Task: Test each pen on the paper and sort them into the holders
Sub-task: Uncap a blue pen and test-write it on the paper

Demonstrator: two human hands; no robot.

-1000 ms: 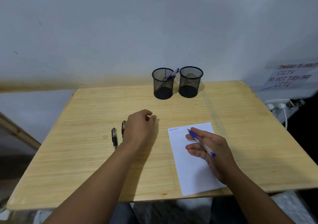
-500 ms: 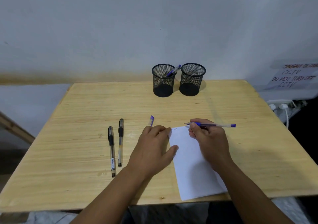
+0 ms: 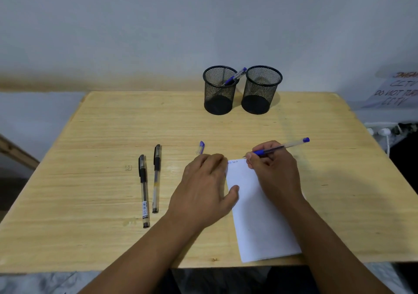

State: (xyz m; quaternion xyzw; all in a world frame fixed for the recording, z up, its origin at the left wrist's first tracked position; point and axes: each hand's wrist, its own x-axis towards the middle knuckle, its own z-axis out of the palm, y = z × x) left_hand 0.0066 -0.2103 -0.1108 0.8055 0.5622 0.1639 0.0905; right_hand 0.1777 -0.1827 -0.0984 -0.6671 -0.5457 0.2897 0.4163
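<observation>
Taking the paper (image 3: 260, 212) as your landmark, start well to its left: two black capped pens (image 3: 144, 189) lie side by side on the tabletop (image 3: 90, 226), near-parallel and apart from the sheet, likely queued as your untested pens. Closer to the paper's top left corner sits a small blue cap (image 3: 200, 147), probably pulled off so the tip can write.

Your left hand (image 3: 203, 192) lies flat, fingers relaxed and straight, with the thumb pressing the paper's left edge; it grips nothing and seems there only to stop the sheet sliding.

On the paper's upper right, your right hand (image 3: 273, 171) has its grip closed around the blue pen (image 3: 280, 147) in a writing pinch, tip at the sheet's top edge beside a faint line of marks, the barrel angled up and away to the right. That suits a test stroke.

Far behind the paper stand two mesh holders (image 3: 242, 90), touching or nearly so; the left one already carries a blue pen (image 3: 234, 79), the right looks empty.
</observation>
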